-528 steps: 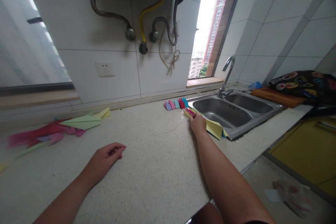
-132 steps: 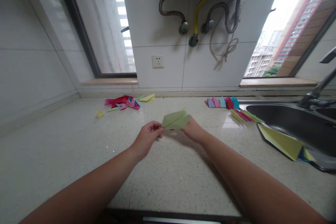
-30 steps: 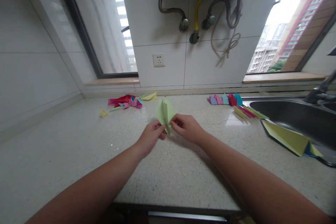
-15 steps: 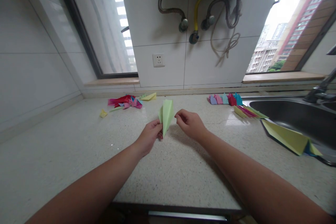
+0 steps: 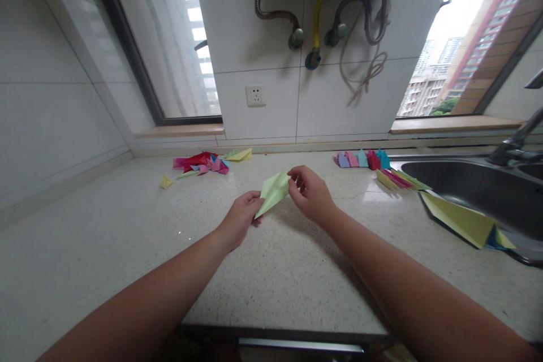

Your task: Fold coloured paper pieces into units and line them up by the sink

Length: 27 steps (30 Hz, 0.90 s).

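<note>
A light green folded paper plane (image 5: 274, 192) is held between my two hands above the middle of the counter. My left hand (image 5: 245, 209) pinches its narrow lower end, thumb on top. At the upper right corner, the fingertips of my right hand (image 5: 309, 192) close on the paper's edge. The plane is tilted, with its pointed end toward the lower left and its wide end toward the upper right. Some of the left fingers are hidden beneath the paper.
Colourful folded papers (image 5: 201, 163) lie in a pile at the back left, near a small yellow paper piece (image 5: 166, 181). A row of small folded pieces (image 5: 362, 159) stands back right. Striped paper planes (image 5: 401, 179) and a large yellow plane (image 5: 460, 218) lie beside the sink (image 5: 449, 172).
The green plane has turned from nearly upright to leaning right, showing more of its flat face. My right hand, apart from it before, has taken hold of its corner.
</note>
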Each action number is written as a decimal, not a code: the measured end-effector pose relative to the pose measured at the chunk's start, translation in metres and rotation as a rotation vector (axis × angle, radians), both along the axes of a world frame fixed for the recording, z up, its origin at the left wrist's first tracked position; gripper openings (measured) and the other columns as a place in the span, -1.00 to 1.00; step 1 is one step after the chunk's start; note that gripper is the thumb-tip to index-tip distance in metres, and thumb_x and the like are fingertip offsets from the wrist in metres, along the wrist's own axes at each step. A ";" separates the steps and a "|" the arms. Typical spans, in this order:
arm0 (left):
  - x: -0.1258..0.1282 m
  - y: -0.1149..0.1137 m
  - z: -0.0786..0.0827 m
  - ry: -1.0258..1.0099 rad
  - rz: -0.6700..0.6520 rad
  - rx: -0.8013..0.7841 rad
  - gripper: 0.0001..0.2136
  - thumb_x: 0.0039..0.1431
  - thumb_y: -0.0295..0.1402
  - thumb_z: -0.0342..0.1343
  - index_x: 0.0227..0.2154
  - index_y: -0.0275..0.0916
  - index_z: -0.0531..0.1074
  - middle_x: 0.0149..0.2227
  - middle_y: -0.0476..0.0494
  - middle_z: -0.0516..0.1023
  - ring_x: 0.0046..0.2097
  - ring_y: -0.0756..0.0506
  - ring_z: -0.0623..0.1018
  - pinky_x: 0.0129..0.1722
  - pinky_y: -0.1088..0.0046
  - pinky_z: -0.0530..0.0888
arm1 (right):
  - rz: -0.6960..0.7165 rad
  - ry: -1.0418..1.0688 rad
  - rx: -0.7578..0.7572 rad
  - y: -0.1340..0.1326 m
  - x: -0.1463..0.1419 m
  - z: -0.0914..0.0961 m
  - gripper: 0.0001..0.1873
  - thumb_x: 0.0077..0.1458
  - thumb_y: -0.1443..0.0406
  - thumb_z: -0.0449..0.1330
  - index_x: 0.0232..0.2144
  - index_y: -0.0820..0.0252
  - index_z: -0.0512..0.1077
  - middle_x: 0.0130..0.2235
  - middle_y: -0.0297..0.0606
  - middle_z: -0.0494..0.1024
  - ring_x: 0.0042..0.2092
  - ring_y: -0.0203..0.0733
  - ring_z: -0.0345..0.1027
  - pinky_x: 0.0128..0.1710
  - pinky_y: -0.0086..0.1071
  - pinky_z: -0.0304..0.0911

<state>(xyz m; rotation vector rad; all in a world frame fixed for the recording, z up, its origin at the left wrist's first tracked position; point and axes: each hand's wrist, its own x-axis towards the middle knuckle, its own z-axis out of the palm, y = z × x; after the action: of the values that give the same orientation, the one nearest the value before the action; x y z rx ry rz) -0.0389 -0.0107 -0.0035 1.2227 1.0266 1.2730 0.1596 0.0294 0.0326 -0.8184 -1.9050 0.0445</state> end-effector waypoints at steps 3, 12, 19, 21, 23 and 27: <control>0.000 0.000 -0.001 0.009 -0.002 0.009 -0.71 0.11 -0.22 0.21 -0.18 -0.30 0.45 -0.37 -0.06 0.44 -0.50 0.06 0.36 -0.61 0.57 0.26 | -0.011 0.001 0.066 0.002 0.001 0.002 -0.88 0.14 0.38 0.09 -0.22 0.15 0.34 -0.31 -0.23 0.44 -0.30 -0.18 0.31 -0.28 -0.31 0.23; -0.001 0.001 -0.003 0.010 -0.024 0.020 -0.70 0.13 -0.20 0.21 -0.17 -0.29 0.46 -0.38 -0.05 0.43 -0.49 0.06 0.36 -0.58 0.57 0.29 | 0.166 -0.221 0.087 0.000 0.002 0.003 -0.72 0.12 0.38 0.16 -0.08 0.14 0.37 -0.11 -0.12 0.42 -0.05 -0.06 0.31 -0.01 -0.17 0.27; -0.001 -0.003 0.003 -0.050 -0.052 -0.015 -0.60 0.12 -0.18 0.22 -0.02 -0.26 0.41 -0.37 -0.05 0.46 -0.49 0.05 0.38 -0.59 0.55 0.24 | 0.228 -0.373 -0.005 0.006 0.001 -0.003 -0.85 0.21 0.38 0.13 -0.17 0.15 0.44 -0.16 -0.16 0.49 -0.12 -0.14 0.37 -0.08 -0.25 0.29; -0.001 -0.005 0.005 -0.073 -0.045 -0.024 -0.56 0.12 -0.17 0.22 0.02 -0.25 0.37 -0.37 -0.05 0.47 -0.48 0.04 0.39 -0.60 0.55 0.24 | 0.243 -0.358 -0.034 0.010 0.001 -0.005 -0.87 0.23 0.38 0.12 -0.21 0.17 0.45 -0.21 -0.18 0.51 -0.15 -0.15 0.37 -0.11 -0.27 0.28; -0.001 -0.005 0.006 -0.094 -0.038 -0.035 -0.55 0.14 -0.16 0.19 0.05 -0.24 0.34 -0.38 -0.06 0.48 -0.47 0.02 0.42 -0.59 0.56 0.25 | 0.267 -0.308 -0.073 0.013 0.001 -0.008 -0.86 0.24 0.39 0.10 -0.22 0.18 0.45 -0.22 -0.18 0.52 -0.16 -0.18 0.37 -0.12 -0.29 0.28; -0.001 -0.005 0.006 -0.120 -0.034 -0.046 -0.58 0.17 -0.17 0.14 0.04 -0.24 0.30 -0.41 -0.05 0.47 -0.48 0.01 0.43 -0.60 0.56 0.24 | 0.269 -0.159 -0.186 0.018 0.002 -0.012 -0.86 0.22 0.38 0.11 -0.22 0.19 0.47 -0.25 -0.21 0.55 -0.22 -0.22 0.39 -0.17 -0.31 0.28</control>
<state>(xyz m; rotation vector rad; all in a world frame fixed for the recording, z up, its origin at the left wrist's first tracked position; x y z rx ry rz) -0.0400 -0.0160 0.0028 1.1111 0.9396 1.2733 0.1617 0.0470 0.0205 -0.6996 -2.1754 0.3347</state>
